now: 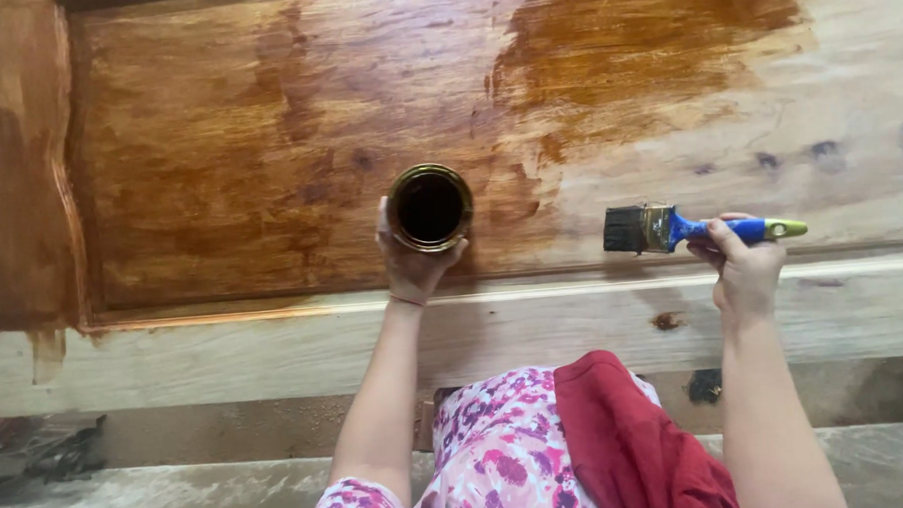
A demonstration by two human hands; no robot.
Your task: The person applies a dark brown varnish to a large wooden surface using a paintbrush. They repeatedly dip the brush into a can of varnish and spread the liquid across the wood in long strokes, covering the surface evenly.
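While our left hand point(412, 263) wraps the small round metal tin of dark stain point(430, 207) from its near side, close to the near edge of the large recessed wooden panel point(217, 142), our right hand point(744, 264) grips the blue-and-yellow-handled flat brush point(671, 228). Its long axis runs crosswise, black bristles pointing left toward the tin, well apart. Our fingers behind the tin are hidden.

1 package shows: a round open tin point(430, 207) of dark stain, brassy-rimmed, cupped within the left hand's fingers point(396, 248).
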